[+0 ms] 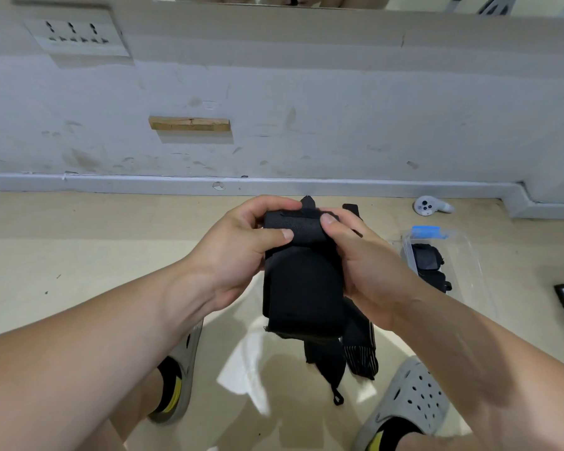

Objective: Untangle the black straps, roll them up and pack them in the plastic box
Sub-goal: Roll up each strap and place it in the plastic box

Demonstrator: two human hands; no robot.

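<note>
Strap (302, 281) held between fingers (267, 203) of both hands.

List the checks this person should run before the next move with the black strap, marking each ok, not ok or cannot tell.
1. Grip: the left hand and the right hand both pinch the black strap near its top: ok.
2. Roll finished: a loose end hangs down toward the floor: not ok.
3. Untangled: a striped strap hangs right beside it: cannot tell.
4. Room in the plastic box: the rolled straps fill only part of it: ok.
5. Box lid off: the clear plastic hides this: cannot tell.
</note>
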